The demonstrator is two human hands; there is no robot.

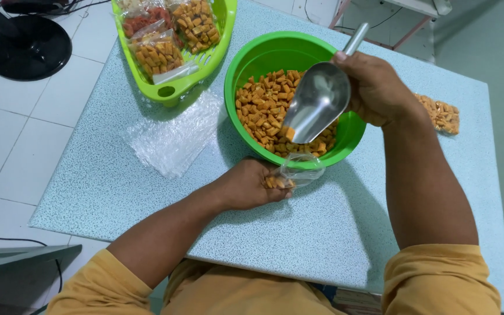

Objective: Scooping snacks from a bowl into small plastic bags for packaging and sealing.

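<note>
My right hand [374, 87] grips the handle of a metal scoop [316, 102], tilted mouth-down over the near rim of a round green bowl [252, 58] filled with orange snack pieces [261, 108]. A few pieces sit at the scoop's lip. Just below it, my left hand [249, 185] holds a small clear plastic bag [298, 170] with its mouth up against the bowl's edge; some snack pieces lie in the bag by my fingers.
A pile of empty clear bags [173, 137] lies left of the bowl. A green basket [173, 90] at the back left holds several filled snack bags. One filled bag [441, 114] lies at the right. A black fan base [27, 46] stands on the floor.
</note>
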